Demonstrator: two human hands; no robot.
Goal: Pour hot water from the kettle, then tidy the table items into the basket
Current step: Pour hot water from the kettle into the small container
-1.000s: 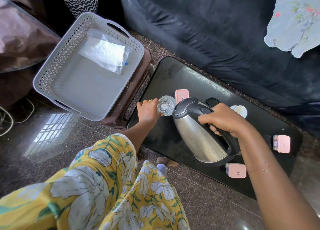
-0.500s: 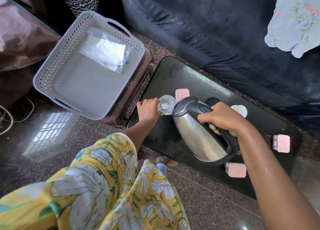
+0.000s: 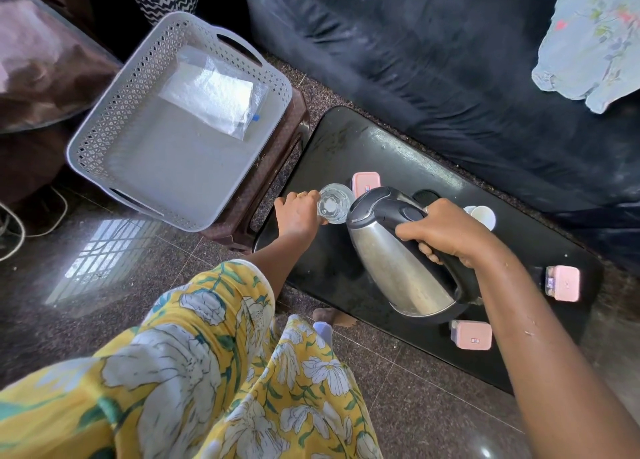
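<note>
1. Basket (image 3: 100, 154): grey, perforated walls, seated on a brown stool (image 3: 282, 154) left of the table (image 3: 346, 147); 1 clear packet (image 3: 211, 95) lies inside
2. Left hand (image 3: 299, 213): arm extended forward, fingers curled round a clear glass (image 3: 334, 204) at the table's left end
3. Kettle (image 3: 398, 268): steel, tilted left, spout just beside the glass rim
4. Right hand (image 3: 446, 233): fist wrapped round the black kettle handle, forearm entering from lower right
5. 3 pink containers (image 3: 472, 335): on the table, well apart

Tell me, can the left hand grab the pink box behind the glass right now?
Probably not yet: the left hand grips the glass, which stands between it and the pink box, close by.
</note>
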